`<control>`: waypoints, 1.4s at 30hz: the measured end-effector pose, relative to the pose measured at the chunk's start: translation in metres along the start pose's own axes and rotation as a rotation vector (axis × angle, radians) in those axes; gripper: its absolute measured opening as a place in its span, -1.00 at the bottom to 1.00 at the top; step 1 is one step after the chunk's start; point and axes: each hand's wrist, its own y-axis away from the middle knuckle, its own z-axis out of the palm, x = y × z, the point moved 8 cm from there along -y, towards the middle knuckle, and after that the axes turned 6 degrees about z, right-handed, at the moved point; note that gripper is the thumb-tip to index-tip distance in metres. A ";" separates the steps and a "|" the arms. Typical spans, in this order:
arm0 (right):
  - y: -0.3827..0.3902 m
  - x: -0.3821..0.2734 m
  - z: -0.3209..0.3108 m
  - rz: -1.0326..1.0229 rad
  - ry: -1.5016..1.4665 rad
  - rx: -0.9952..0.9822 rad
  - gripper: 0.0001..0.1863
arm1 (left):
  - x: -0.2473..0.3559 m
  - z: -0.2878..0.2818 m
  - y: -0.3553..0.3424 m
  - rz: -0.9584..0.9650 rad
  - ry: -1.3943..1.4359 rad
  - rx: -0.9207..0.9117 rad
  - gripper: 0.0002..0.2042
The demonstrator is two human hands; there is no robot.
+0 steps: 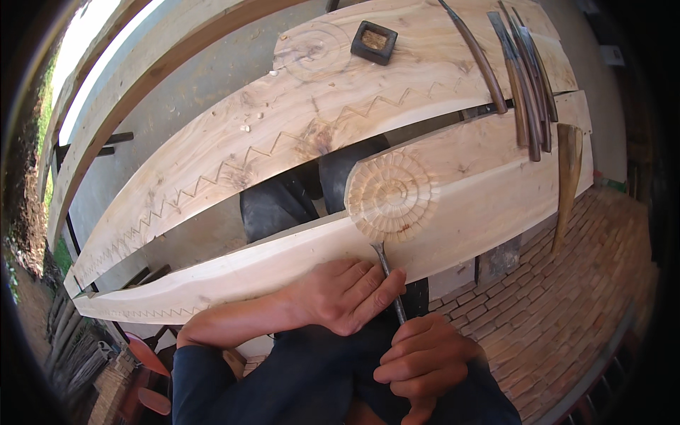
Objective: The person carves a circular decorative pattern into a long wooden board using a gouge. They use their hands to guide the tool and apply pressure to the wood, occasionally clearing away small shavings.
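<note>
My left hand [347,294] rests over the near carved plank [262,262], its fingers curled on the metal shaft of a chisel [384,258]. My right hand [428,361] grips the chisel's lower part, below my left hand. The chisel's flat tip touches the plank at the lower edge of a round carved rosette [392,195] with concentric rings of petals. A faint zigzag pattern is cut along the plank's narrow left end. Behind lies a second long curved plank [191,170], with a cut zigzag line, faint drawn circles at its top and some small wood chips.
Several long-handled chisels [528,85] lie on the planks at the right, with a small dark square block [373,42] on the far plank and a wooden mallet-like piece [567,184] at the right edge. Curved beams [120,113] stand at the left; brick paving [559,297] shows below.
</note>
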 end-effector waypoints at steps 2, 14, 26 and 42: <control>0.003 -0.001 -0.005 0.022 0.002 0.021 -0.33 | 0.001 0.001 -0.001 0.012 -0.023 0.000 -0.72; 0.011 0.021 -0.013 0.020 -0.048 0.151 -0.28 | -0.016 0.003 -0.004 -0.064 -0.070 0.015 -0.71; 0.010 0.027 -0.015 0.046 -0.077 0.161 -0.33 | -0.020 0.005 -0.002 -0.104 -0.093 0.019 -0.71; 0.004 0.032 -0.021 0.055 -0.111 0.211 -0.36 | -0.024 0.005 -0.002 -0.147 -0.064 0.030 -0.69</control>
